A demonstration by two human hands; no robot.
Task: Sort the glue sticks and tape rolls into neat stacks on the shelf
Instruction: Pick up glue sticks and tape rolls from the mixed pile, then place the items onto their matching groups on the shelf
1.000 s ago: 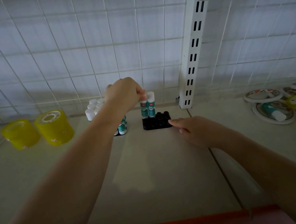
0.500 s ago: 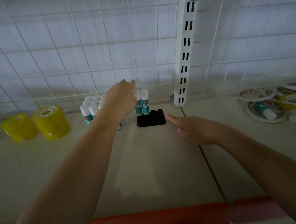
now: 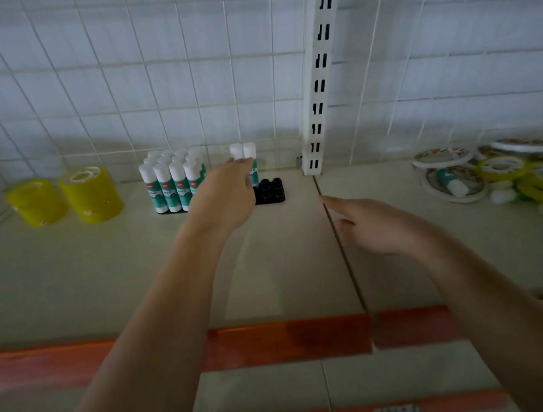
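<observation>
Left hand (image 3: 224, 200) fingers relaxed, empty, just beside two glue sticks (image 3: 244, 155) slotted upright in black holder (image 3: 269, 190) for neatness; right hand (image 3: 372, 223) loose, holding nothing, above shelf (image 3: 134, 275).

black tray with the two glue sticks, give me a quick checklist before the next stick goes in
1. Black tray has free holes at its front: ok.
2. Two glue sticks stand upright at the tray's back: ok.
3. Left hand clear of the tray: not ok, it hangs in front of the tray, fingertips at the sticks.
4. Right hand free to fetch: ok, open and empty.
5. Loose glue stick available: ok, one lies on a tape roll at right.
6. Full tray of sticks undisturbed: ok.
</observation>
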